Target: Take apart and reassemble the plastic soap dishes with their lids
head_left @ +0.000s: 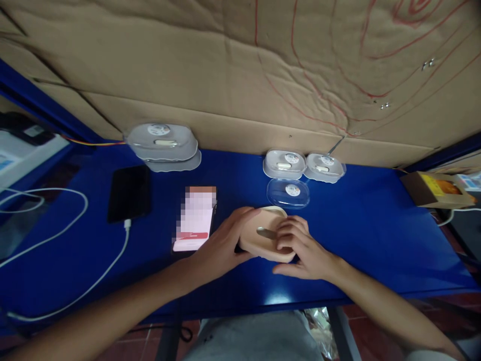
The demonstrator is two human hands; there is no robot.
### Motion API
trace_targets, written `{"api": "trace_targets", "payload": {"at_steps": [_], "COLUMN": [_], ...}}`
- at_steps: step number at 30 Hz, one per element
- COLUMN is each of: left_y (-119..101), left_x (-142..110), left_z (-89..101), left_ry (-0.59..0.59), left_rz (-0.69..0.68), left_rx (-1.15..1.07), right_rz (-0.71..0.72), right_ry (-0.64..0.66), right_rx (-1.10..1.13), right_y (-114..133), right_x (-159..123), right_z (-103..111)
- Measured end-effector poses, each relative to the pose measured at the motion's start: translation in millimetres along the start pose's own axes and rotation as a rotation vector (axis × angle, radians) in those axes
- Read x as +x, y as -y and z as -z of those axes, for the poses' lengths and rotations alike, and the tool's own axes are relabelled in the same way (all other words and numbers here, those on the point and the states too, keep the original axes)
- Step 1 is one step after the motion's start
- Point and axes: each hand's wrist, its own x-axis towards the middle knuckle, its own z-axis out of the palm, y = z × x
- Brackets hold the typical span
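Observation:
A shallow beige plastic box [250, 233] with rounded corners is held above the blue table, its inside turned up toward me. My left hand [231, 233] clasps its left side, with the fingers behind and the thumb low. From the right, my right hand [304, 248] curls its fingers over the rim into the box, while the thumb lies outside along the near side. Inside the box a narrow grey oblong [266, 233] shows, partly covered by the right fingertips; I cannot tell whether it is a loose piece or a slot. Just behind rests a clear lid [278, 193] with a round sticker.
Lidded grey boxes [283, 168] stand along the cardboard wall [225, 75], more of them stacked at left [165, 145]. Left of my hands lie a lit phone [197, 215] and a dark tablet [129, 193] with a white cable [112, 273]. A cardboard carton [421, 190] sits far right.

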Motion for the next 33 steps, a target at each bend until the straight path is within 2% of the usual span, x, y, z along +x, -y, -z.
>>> {"api": "trace_targets", "payload": {"at_steps": [7, 11, 14, 19, 25, 33], "left_y": [-2, -1, -2, -2, -2, -12], "left_x": [-5, -9, -10, -9, -9, -5], "left_z": [-5.1, -7.1, -6.8, -5.5, -8.7, -5.8], "left_ry": [-0.012, 0.056, 0.097, 0.087, 0.067, 0.056], "left_rz": [-0.017, -0.009, -0.011, 0.003, 0.060, 0.050], "left_rx": [0.040, 0.002, -0.005, -0.012, 0.014, 0.196], "right_rz": [0.053, 0.064, 0.049, 0.054, 0.097, 0.016], "right_ry": [-0.056, -0.059, 0.015, 0.164, 0.226, 0.270], "right_rx": [-0.074, 0.002, -0.004, -0.184, -0.214, -0.155], "right_y": [8, 7, 4, 1, 5, 8], "right_x": [6, 7, 6, 5, 4, 7], "right_z": [12, 17, 17, 8, 5, 8]}}
